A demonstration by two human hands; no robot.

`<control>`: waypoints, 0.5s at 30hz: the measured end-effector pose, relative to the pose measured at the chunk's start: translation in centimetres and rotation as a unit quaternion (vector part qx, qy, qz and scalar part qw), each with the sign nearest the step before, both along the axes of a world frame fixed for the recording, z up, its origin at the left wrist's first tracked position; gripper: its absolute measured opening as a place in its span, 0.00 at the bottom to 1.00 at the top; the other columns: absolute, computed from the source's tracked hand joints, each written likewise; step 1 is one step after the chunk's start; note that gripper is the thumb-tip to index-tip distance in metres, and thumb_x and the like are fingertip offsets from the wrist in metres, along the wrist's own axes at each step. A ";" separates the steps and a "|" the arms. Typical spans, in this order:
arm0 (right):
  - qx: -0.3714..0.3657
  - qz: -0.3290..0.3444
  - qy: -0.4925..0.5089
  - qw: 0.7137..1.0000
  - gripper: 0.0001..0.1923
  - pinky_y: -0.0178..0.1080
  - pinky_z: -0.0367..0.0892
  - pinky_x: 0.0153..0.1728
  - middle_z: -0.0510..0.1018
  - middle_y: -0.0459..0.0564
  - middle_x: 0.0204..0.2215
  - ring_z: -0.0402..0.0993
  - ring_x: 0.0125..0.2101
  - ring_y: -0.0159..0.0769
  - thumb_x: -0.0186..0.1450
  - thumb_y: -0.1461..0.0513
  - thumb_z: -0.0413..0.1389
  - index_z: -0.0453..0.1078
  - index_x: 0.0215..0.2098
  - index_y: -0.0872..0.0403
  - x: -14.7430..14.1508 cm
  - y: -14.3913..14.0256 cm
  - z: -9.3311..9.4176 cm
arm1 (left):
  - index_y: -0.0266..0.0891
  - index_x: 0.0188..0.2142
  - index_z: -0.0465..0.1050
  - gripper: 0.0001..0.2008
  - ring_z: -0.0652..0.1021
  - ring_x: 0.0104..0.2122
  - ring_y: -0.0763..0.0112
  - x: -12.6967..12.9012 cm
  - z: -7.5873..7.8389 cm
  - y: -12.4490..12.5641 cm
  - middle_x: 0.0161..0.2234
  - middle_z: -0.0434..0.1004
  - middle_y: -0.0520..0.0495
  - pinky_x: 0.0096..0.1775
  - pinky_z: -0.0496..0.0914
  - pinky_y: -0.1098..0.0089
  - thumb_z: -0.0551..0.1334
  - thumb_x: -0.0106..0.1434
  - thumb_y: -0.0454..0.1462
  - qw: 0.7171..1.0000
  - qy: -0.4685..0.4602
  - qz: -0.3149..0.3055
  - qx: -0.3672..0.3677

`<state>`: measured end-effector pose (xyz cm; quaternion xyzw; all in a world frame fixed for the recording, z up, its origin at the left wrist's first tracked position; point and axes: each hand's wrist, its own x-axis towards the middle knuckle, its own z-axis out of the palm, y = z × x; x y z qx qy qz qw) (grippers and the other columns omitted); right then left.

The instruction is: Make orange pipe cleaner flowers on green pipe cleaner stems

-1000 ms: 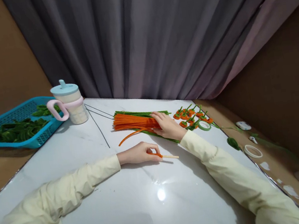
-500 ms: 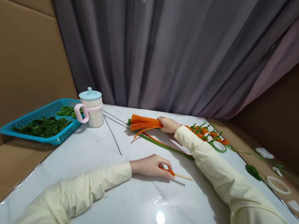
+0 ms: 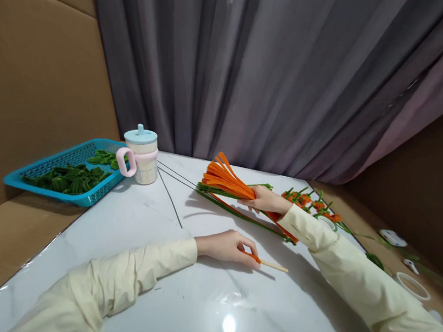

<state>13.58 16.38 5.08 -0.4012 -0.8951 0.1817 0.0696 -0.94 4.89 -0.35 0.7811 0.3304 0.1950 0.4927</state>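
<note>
Grey curtain [image 3: 207,68] hangs behind the white desk [image 3: 138,223]. Far, right of centre, the right hand [image 3: 268,199] clamps its fingers mid-length around orange strips [image 3: 223,178], seemingly light and bendy, best held bunched. Nearer, the left hand [image 3: 227,247] pinches a probably stiff stick [image 3: 276,266] between fingers.

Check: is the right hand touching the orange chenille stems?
Touching. The head view shows the right hand closed around the orange chenille stems, their far ends fanning out past it.
</note>
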 end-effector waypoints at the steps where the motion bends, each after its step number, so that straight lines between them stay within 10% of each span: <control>1: -0.011 -0.002 0.004 1.000 0.09 0.29 0.61 0.20 0.73 0.44 0.18 0.67 0.16 0.28 0.58 0.58 0.54 0.68 0.29 0.57 0.0 0.4 -0.1 | 0.39 0.36 0.76 0.13 0.67 0.23 0.79 0.0 0.0 0.0 0.25 0.73 0.54 0.29 0.60 0.79 0.64 0.55 0.44 1.000 0.001 0.001 -0.001; 15: -0.013 -0.021 0.017 1.000 0.04 0.29 0.58 0.18 0.68 0.42 0.14 0.63 0.15 0.28 0.52 0.63 0.55 0.66 0.23 0.57 -0.8 0.5 1.5 | 0.41 0.36 0.76 0.15 0.68 0.25 0.77 -0.1 0.3 0.0 0.25 0.73 0.54 0.30 0.61 0.78 0.64 0.53 0.47 1.000 0.008 0.000 0.002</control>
